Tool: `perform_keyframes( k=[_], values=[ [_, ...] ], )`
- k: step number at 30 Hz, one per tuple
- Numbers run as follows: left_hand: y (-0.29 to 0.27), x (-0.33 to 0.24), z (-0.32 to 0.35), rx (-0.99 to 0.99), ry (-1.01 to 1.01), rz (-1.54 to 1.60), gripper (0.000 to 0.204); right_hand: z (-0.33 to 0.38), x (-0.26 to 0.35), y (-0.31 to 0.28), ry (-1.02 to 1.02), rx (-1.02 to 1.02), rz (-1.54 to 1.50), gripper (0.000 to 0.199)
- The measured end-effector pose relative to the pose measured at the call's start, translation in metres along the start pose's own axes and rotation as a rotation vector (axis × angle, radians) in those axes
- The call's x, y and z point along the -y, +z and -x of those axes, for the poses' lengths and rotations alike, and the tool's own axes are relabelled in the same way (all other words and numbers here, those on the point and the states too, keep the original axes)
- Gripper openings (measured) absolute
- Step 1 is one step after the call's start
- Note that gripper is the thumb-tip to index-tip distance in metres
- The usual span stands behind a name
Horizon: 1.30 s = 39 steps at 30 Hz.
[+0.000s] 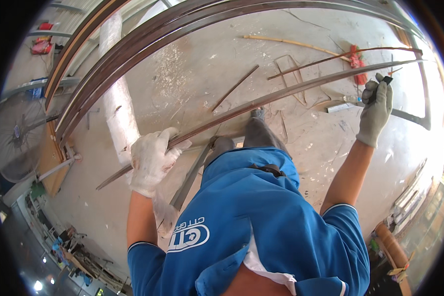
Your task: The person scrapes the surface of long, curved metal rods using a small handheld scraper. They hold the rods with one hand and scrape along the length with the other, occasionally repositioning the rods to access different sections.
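Observation:
A long, thin brown strip [261,100] crosses in front of me, from low at the left up to the far right. My left hand [153,160], in a whitish work glove, is closed around it near its left end. My right hand [377,111], in a grey-white glove, is raised at the right near the strip's far end. Its fingers are closed on a small black piece [388,80], whose exact kind I cannot make out. The black piece looks apart from the strip.
Long dark brown profiles [133,49] span the far side. A plastic-wrapped bundle [121,111] lies beyond my left hand. On the floor are a short brown strip [236,88], a wooden stick [296,42] and a red plastic bag [357,64]. A brown roll [392,244] stands at the right.

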<state>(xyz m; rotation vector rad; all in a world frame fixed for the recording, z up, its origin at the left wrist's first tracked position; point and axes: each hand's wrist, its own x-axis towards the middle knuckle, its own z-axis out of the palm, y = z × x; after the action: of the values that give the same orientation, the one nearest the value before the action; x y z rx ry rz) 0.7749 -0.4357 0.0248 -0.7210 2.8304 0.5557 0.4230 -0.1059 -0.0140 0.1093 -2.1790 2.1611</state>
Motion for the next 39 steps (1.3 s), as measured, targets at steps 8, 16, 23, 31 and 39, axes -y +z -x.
perform_keyframes(
  k=[8, 16, 23, 31, 39],
  values=[
    [0.002, -0.022, -0.024, 0.049, 0.006, -0.053, 0.05, 0.044, 0.025, 0.046, -0.008, 0.312, 0.177, 0.021],
    [0.005, -0.01, -0.026, 0.081, 0.046, 0.031, 0.045, 0.084, 0.069, 0.122, -0.513, 1.104, 0.565, 0.05],
    [0.009, -0.008, -0.026, -0.003, 0.147, 0.023, 0.05, 0.093, 0.064, 0.146, -0.631, 1.162, 0.847, 0.026],
    [0.007, -0.008, -0.024, 0.0, 0.131, 0.018, 0.045, 0.059, 0.069, 0.143, -0.253, 0.945, 0.34, 0.006],
    [0.007, -0.017, -0.023, -0.07, 0.076, 0.068, 0.048, -0.059, 0.128, 0.078, -0.196, 0.225, 0.035, 0.03]
  ],
)
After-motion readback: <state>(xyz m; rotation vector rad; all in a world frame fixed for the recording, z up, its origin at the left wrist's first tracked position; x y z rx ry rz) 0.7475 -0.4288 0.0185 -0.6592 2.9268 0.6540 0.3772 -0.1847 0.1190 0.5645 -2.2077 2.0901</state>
